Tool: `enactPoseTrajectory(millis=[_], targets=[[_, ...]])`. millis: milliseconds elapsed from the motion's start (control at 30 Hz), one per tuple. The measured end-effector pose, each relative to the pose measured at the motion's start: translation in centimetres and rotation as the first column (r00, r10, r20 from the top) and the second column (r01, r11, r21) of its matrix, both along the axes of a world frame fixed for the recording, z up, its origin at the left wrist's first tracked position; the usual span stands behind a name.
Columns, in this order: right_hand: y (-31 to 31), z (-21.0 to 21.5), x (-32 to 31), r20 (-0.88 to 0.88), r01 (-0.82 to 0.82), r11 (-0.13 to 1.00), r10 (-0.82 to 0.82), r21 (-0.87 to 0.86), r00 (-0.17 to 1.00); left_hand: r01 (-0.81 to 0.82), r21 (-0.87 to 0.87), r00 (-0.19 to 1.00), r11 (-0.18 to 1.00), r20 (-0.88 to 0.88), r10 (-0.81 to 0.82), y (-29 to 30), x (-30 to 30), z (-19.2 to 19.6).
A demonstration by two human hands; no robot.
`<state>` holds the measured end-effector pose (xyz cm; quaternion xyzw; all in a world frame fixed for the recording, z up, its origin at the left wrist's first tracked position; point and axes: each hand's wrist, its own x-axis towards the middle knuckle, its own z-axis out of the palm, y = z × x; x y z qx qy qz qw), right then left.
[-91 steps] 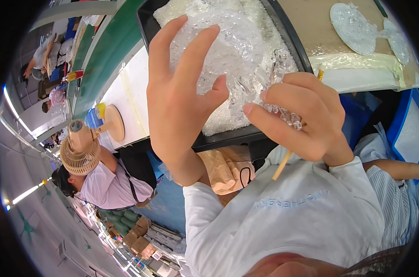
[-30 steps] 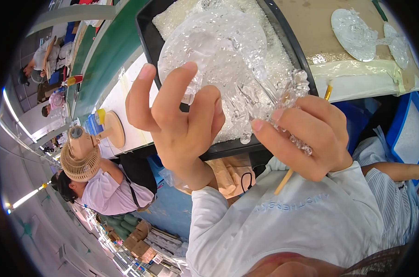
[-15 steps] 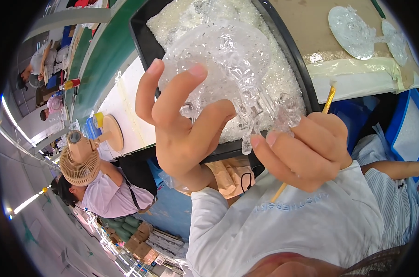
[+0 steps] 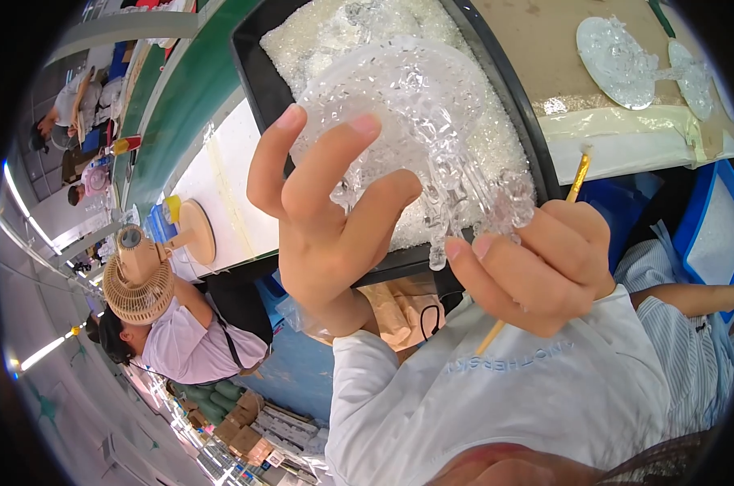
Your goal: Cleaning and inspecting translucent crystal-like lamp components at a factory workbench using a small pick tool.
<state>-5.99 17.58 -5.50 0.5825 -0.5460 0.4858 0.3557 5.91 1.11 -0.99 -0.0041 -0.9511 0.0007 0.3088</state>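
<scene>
A clear, round plate-like ornament (image 4: 367, 85) with raised glassy detail and glittery flecks is tilted over a black tray (image 4: 537, 146) of clear granules. My right hand (image 4: 537, 263) pinches the clear stem-like parts at its lower right end. A thin yellow-handled brush (image 4: 579, 178) also runs through that hand, its tip pointing up. On the ornament's left side, my left hand (image 4: 326, 219) has its fingers bent and apart. One curled finger comes close to the clear stems; whether it touches them is hard to see.
Two more clear disc-shaped pieces (image 4: 618, 65) lie on the brown board at the upper right. A beige fan (image 4: 140, 275) stands at left, near a seated person (image 4: 197, 332). Blue bins (image 4: 711, 227) are at right, with another person's arm beside them.
My left hand has shifted slightly to the right. The ornament has moved a little with it, while my right hand stays nearly in place, still gripping it and the brush.
</scene>
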Motion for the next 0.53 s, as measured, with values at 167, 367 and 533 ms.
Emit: enactPoseTrajectory(millis=[167,367,533], targets=[[-0.2,0.04,0.1,0.013,-0.009,1.0,0.009,-0.02,1.0,0.043,-0.001,0.997,0.999,-0.064,-0.043,-0.2,-0.66,-0.45],[0.53,0.34,0.22,0.009,-0.027,0.996,0.026,0.085,1.0,0.07,0.065,0.996,0.995,-0.053,-0.067,-0.24,-0.64,-0.51],[0.71,0.2,0.28,-0.006,-0.03,0.996,0.031,0.084,1.0,0.145,-0.025,0.989,0.989,0.011,-0.145,-0.69,-0.57,-0.27]])
